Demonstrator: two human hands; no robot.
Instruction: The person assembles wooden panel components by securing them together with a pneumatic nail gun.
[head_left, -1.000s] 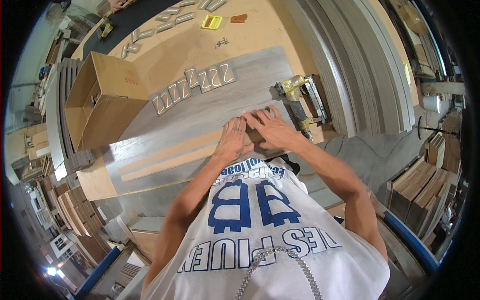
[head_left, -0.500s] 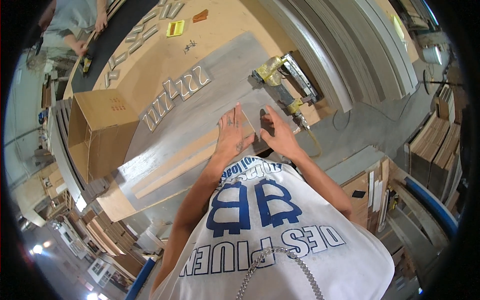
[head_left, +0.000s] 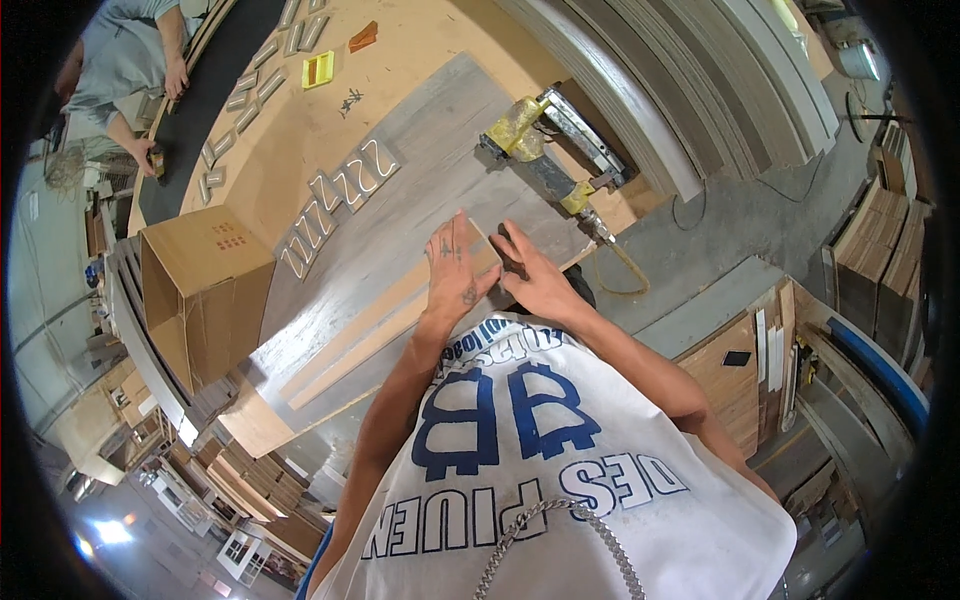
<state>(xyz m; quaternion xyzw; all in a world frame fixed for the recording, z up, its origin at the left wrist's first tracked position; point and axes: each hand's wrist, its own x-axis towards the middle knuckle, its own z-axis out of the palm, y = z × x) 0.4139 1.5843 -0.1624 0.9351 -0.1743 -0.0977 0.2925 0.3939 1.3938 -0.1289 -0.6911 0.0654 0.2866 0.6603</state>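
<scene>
My left hand (head_left: 455, 268) lies flat, fingers stretched, over the end of a light brown wood strip (head_left: 370, 330) on a grey wood-grain board (head_left: 440, 130). Just right of it, at the strip's end, is my right hand (head_left: 538, 280), its fingers apart and slightly bent; whether they touch the strip I cannot tell. Beyond the right hand a yellow and black nail gun (head_left: 545, 165) rests on its side, with a hose attached. Several small grey blocks (head_left: 325, 208) bearing white zigzag lines stand in a row across the board.
At the left is an open cardboard box (head_left: 207, 285). Farther back lie a yellow tray (head_left: 318, 70), loose fasteners (head_left: 349, 101) and several small grey pieces (head_left: 246, 118). Long grey panels (head_left: 660, 90) are stacked at the right. A co-worker's hand (head_left: 145, 158) shows at the far left.
My right hand has come closer to the left hand and the strip's end. My left hand stays flat on the strip. The whole view has shifted slightly.
</scene>
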